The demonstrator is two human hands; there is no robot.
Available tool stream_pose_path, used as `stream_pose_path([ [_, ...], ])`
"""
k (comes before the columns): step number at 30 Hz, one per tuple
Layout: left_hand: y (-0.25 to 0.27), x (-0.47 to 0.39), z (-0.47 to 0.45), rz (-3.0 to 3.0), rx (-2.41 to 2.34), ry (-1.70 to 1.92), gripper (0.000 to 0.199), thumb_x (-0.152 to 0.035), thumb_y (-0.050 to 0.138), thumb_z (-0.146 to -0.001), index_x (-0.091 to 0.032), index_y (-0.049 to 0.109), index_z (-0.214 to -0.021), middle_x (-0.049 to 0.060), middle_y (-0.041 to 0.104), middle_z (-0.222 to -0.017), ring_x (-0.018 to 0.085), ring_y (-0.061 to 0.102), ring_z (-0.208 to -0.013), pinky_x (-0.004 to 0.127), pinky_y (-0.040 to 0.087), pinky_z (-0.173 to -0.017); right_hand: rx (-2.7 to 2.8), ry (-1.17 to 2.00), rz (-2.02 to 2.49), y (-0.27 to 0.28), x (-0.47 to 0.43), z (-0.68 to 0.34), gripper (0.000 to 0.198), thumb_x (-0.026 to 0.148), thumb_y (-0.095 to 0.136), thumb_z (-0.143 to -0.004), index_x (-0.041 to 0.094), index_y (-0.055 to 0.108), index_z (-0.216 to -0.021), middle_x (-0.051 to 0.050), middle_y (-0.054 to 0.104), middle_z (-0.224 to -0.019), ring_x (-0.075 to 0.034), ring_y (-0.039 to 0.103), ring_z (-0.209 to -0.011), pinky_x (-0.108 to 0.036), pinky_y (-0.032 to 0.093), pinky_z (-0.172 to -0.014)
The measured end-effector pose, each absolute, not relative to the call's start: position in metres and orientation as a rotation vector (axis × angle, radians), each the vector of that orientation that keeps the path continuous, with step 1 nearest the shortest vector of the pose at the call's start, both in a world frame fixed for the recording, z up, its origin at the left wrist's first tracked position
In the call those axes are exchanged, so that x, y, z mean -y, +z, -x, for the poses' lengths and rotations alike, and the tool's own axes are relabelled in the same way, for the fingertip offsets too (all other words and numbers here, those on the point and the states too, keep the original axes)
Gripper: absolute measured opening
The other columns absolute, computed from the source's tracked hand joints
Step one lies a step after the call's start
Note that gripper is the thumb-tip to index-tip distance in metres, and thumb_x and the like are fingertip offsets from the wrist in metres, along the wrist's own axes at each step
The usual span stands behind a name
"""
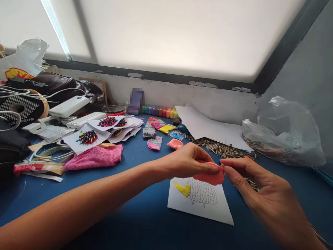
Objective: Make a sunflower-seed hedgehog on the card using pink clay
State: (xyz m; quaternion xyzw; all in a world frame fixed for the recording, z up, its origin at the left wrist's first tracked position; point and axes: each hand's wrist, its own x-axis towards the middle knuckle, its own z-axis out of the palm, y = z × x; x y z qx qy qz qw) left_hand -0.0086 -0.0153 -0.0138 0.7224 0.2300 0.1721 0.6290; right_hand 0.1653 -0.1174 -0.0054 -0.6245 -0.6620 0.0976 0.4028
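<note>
Soft light glows through the pale blinds [182,34], harshest (nearly blown out) at the slit [56,27] upper left. The bench [135,229] dims toward the viewer; wide-angle stretch slants the window frame [287,45], and a purple object [136,101] is pixelated.

I'm in what looks like a craft corner at home: a blue table [125,201] below a window with a pale blind [182,38] pulled down. Small packets of bright clay-like stuff [154,143], loose striped seeds [221,148] and my drawing [203,192] show the handicraft, while a white power bank [69,106], dark bag [58,85] and pink cloth [95,157] look like everyday household belongings.
</note>
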Motion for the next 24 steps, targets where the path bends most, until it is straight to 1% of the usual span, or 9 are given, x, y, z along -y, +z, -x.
stream_pose_path([
  [4,-0.0104,0.0155,0.0092,-1.656,-0.532,0.397,0.035,-0.041,0.060,-0.087,-0.009,0.072,-0.094,0.003,0.063,-0.075,0.010,0.053,-0.067,0.020,0.040,-0.058,1.649,0.336,1.608,-0.0043,0.1177,-0.1655,0.028,0.052,0.063,-0.083,0.028,0.076,-0.088,-0.001,0.073,-0.085,-0.020,0.068,-0.080,-0.027,0.055,-0.067],
  [7,-0.0104,0.0183,0.0086,-1.688,-0.528,0.396,0.038,-0.044,0.058,-0.088,-0.009,0.072,-0.092,0.002,0.059,-0.071,0.009,0.049,-0.065,0.020,0.036,-0.055,1.642,0.326,1.571,-0.0047,0.1177,-0.1646,0.023,0.048,0.064,-0.083,0.029,0.076,-0.087,-0.001,0.073,-0.083,-0.020,0.069,-0.084,-0.026,0.056,-0.068],
  [11,-0.0106,0.0229,0.0075,-1.671,-0.521,0.401,0.043,-0.051,0.057,-0.087,-0.010,0.071,-0.089,0.001,0.057,-0.069,0.009,0.045,-0.062,0.020,0.031,-0.052,1.708,0.227,1.523,-0.0055,0.1186,-0.1637,0.022,0.045,0.060,-0.087,0.030,0.075,-0.088,-0.001,0.073,-0.085,-0.022,0.069,-0.085,-0.030,0.056,-0.070],
  [13,-0.0104,0.0238,0.0071,-1.642,-0.518,0.417,0.044,-0.052,0.059,-0.086,-0.010,0.071,-0.086,0.001,0.058,-0.068,0.008,0.046,-0.061,0.020,0.031,-0.052,1.755,0.176,1.513,-0.0061,0.1190,-0.1637,0.023,0.044,0.057,-0.089,0.030,0.075,-0.092,-0.001,0.073,-0.090,-0.022,0.068,-0.087,-0.032,0.056,-0.073],
  [17,-0.0110,0.0228,0.0057,-1.559,-0.528,0.475,0.045,-0.053,0.061,-0.085,-0.009,0.069,-0.083,0.005,0.064,-0.073,0.011,0.055,-0.066,0.022,0.039,-0.059,1.808,0.107,1.514,-0.0088,0.1193,-0.1636,0.025,0.043,0.053,-0.092,0.033,0.072,-0.105,-0.001,0.074,-0.103,-0.023,0.067,-0.104,-0.035,0.056,-0.085],
  [19,-0.0116,0.0224,0.0045,-1.538,-0.525,0.485,0.046,-0.053,0.061,-0.085,-0.009,0.069,-0.082,0.006,0.065,-0.074,0.012,0.057,-0.067,0.022,0.040,-0.060,1.830,0.106,1.503,-0.0103,0.1194,-0.1633,0.027,0.043,0.052,-0.093,0.034,0.072,-0.109,-0.001,0.073,-0.108,-0.024,0.066,-0.106,-0.037,0.056,-0.088],
  [21,-0.0118,0.0226,0.0032,-1.522,-0.510,0.490,0.045,-0.052,0.060,-0.086,-0.008,0.069,-0.084,0.007,0.067,-0.075,0.012,0.059,-0.068,0.022,0.041,-0.060,1.798,0.126,1.512,-0.0110,0.1194,-0.1632,0.030,0.044,0.052,-0.092,0.033,0.070,-0.114,-0.001,0.073,-0.112,-0.023,0.068,-0.105,-0.036,0.056,-0.088],
  [24,-0.0108,0.0233,0.0015,-1.446,-0.502,0.548,0.037,-0.044,0.062,-0.086,-0.010,0.069,-0.097,0.009,0.069,-0.083,0.013,0.061,-0.068,0.023,0.045,-0.062,1.623,0.187,1.603,-0.0087,0.1190,-0.1634,0.039,0.053,0.055,-0.088,0.030,0.069,-0.117,-0.003,0.074,-0.110,-0.023,0.071,-0.096,-0.033,0.059,-0.078],
])
